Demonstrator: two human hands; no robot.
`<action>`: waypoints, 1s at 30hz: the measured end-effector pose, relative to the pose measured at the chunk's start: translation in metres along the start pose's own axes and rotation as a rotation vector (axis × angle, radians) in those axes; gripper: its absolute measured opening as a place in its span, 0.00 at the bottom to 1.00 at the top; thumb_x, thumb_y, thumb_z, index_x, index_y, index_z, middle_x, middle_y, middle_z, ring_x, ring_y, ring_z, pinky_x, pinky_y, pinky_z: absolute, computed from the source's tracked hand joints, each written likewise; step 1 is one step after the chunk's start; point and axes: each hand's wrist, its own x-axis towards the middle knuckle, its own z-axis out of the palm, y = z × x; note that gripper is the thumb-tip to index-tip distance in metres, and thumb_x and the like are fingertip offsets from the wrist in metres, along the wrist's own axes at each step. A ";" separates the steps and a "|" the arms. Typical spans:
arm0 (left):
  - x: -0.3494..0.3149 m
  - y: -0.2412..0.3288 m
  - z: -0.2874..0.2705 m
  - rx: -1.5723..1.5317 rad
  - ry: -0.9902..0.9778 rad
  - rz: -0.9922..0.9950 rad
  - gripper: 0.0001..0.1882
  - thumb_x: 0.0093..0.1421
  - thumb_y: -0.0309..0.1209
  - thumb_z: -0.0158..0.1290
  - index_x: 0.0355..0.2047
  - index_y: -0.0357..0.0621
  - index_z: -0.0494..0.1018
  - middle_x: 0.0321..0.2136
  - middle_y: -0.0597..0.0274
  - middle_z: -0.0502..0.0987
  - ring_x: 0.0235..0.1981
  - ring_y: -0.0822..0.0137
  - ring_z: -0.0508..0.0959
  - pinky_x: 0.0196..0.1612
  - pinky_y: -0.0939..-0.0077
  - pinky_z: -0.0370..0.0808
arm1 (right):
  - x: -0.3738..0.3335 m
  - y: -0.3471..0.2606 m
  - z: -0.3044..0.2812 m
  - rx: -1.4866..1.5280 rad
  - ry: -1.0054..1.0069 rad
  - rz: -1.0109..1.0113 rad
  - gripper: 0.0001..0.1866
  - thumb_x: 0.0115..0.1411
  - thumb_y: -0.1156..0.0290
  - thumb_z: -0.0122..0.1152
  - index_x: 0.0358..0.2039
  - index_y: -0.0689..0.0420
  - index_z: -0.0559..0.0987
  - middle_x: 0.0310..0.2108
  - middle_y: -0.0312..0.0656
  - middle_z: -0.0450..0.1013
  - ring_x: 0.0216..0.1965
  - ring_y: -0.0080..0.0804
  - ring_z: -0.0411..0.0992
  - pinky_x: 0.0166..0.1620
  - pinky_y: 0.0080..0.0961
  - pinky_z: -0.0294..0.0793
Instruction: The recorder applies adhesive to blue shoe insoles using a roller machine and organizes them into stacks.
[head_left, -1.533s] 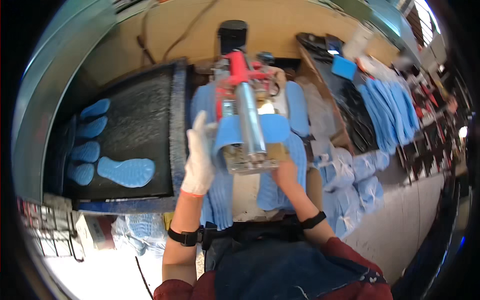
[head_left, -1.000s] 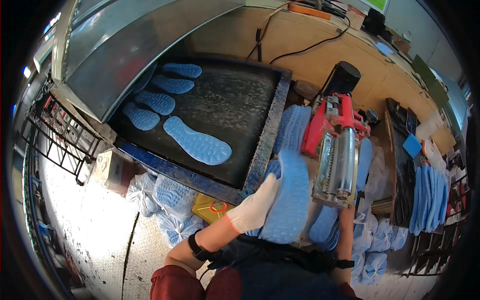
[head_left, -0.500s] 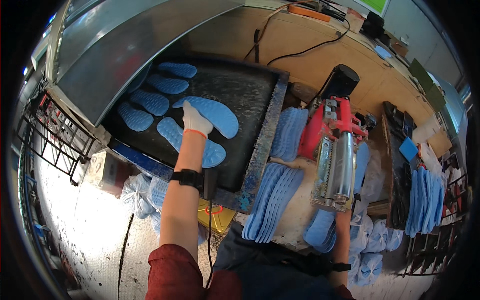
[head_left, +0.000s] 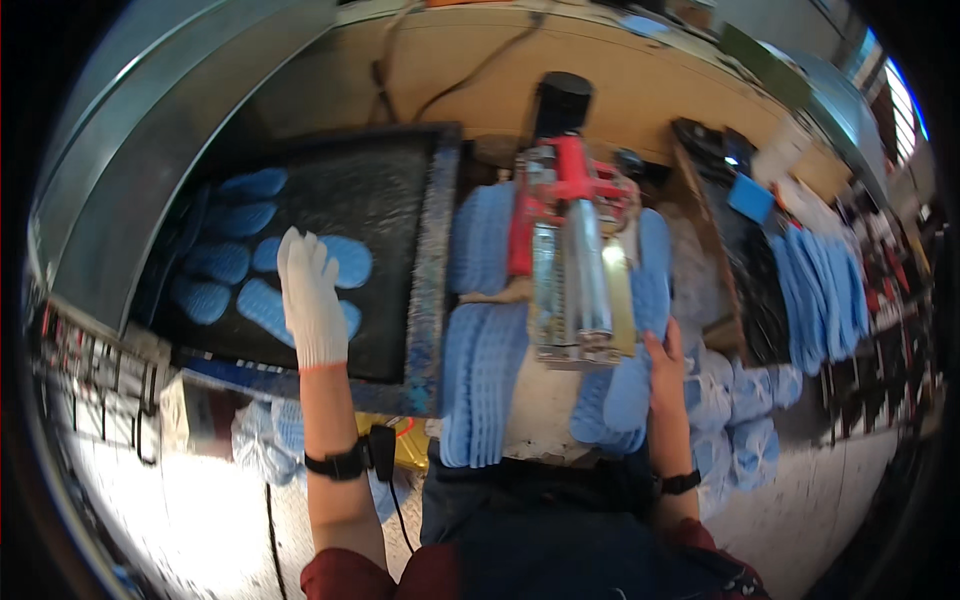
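Observation:
My left hand [head_left: 312,295], in a white glove, is raised above a black-surfaced tray [head_left: 385,180] with its fingers stretched out and nothing in it. Just under it lie two blue insoles, the upper one [head_left: 350,262] and the lower one [head_left: 262,308], both partly covered by the glove. My bare right hand [head_left: 667,365] grips the right edge of a blue insole [head_left: 628,390], beside a red machine [head_left: 570,170] with a shiny metal roller [head_left: 588,270]. A stack of insoles [head_left: 590,405] stands left of that insole.
More blue insoles [head_left: 220,262] lie at the tray's left. Stacked insoles [head_left: 480,385] stand between tray and roller. A side shelf [head_left: 745,290] at the right carries a further insole stack [head_left: 815,290]. Plastic bags [head_left: 750,450] sit beneath. A sheet-metal hood [head_left: 170,130] overhangs the tray's left.
My left hand has lifted away from the insoles on the tray, fingers now spread. The right hand has come out from below the roller, holding an insole. The view has turned right.

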 end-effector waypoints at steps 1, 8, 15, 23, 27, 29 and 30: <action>-0.017 0.001 0.014 -0.045 -0.086 -0.028 0.29 0.71 0.40 0.41 0.67 0.39 0.54 0.64 0.45 0.60 0.65 0.51 0.63 0.66 0.60 0.60 | 0.002 -0.008 0.002 -0.177 0.021 -0.157 0.21 0.66 0.75 0.53 0.60 0.60 0.69 0.54 0.43 0.72 0.55 0.32 0.69 0.58 0.27 0.66; -0.087 -0.002 0.109 -0.188 -0.417 -0.142 0.34 0.71 0.45 0.38 0.70 0.38 0.46 0.68 0.34 0.50 0.69 0.43 0.53 0.70 0.53 0.52 | 0.023 -0.055 0.008 -0.732 -0.027 -0.684 0.23 0.63 0.86 0.45 0.53 0.53 0.78 0.54 0.50 0.73 0.55 0.45 0.72 0.58 0.32 0.68; -0.097 -0.006 0.156 -0.171 -0.538 -0.068 0.41 0.70 0.55 0.39 0.71 0.39 0.42 0.69 0.33 0.46 0.71 0.42 0.49 0.70 0.50 0.47 | 0.023 -0.077 0.002 -0.917 0.015 -0.912 0.26 0.55 0.86 0.51 0.49 0.45 0.81 0.53 0.45 0.74 0.47 0.48 0.73 0.50 0.36 0.74; -0.102 -0.017 0.176 -0.098 -0.641 -0.039 0.39 0.71 0.57 0.32 0.71 0.42 0.42 0.70 0.37 0.44 0.72 0.47 0.45 0.72 0.55 0.43 | 0.019 -0.086 0.038 -0.860 -0.222 -0.878 0.29 0.54 0.83 0.56 0.54 0.43 0.78 0.53 0.45 0.73 0.49 0.49 0.72 0.51 0.35 0.73; -0.088 -0.038 0.179 -0.007 -0.633 -0.023 0.35 0.72 0.51 0.33 0.71 0.44 0.45 0.70 0.44 0.46 0.72 0.53 0.46 0.73 0.58 0.43 | 0.010 -0.078 0.038 -0.641 -0.227 -0.795 0.22 0.59 0.79 0.59 0.55 0.53 0.76 0.51 0.46 0.74 0.48 0.44 0.74 0.51 0.31 0.73; -0.083 -0.052 0.171 0.034 -0.635 -0.016 0.32 0.72 0.46 0.34 0.71 0.44 0.47 0.70 0.49 0.49 0.72 0.57 0.48 0.73 0.61 0.43 | -0.004 -0.066 0.030 -0.496 0.046 -0.702 0.12 0.65 0.75 0.55 0.48 0.61 0.75 0.46 0.44 0.75 0.46 0.35 0.74 0.50 0.27 0.72; -0.081 -0.058 0.164 0.153 -0.629 -0.025 0.33 0.73 0.51 0.29 0.71 0.47 0.46 0.69 0.44 0.51 0.71 0.52 0.52 0.72 0.61 0.47 | -0.009 -0.059 0.024 -0.405 0.149 -0.515 0.07 0.68 0.72 0.50 0.41 0.61 0.75 0.40 0.40 0.75 0.42 0.27 0.73 0.47 0.24 0.72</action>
